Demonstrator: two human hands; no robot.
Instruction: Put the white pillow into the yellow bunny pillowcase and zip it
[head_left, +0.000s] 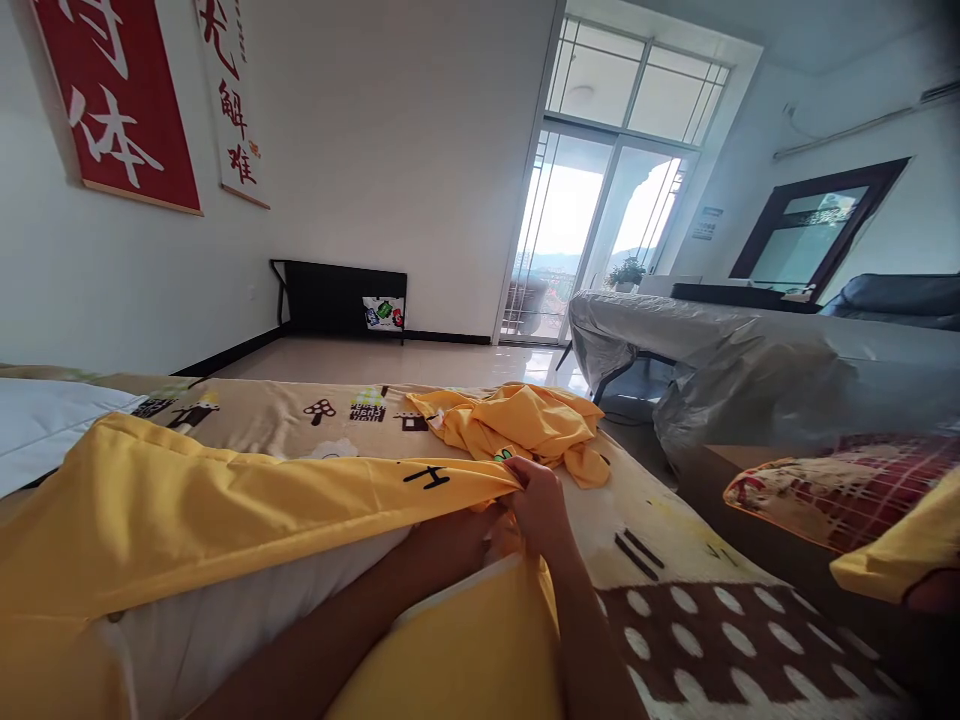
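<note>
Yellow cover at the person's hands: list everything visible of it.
The yellow cover looks like thin, smooth fabric, creased, with a black H-like mark. It stretches from the lower left over the patterned blanket, gaping open along one edge to show white material inside. The right hand grips its edge right of the mark; the left hand reaches into the opening, its fingers mostly hidden.

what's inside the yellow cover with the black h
White fabric shows through its opening, and the left hand is at the gap; anything deeper is hidden by the yellow cover.
</note>
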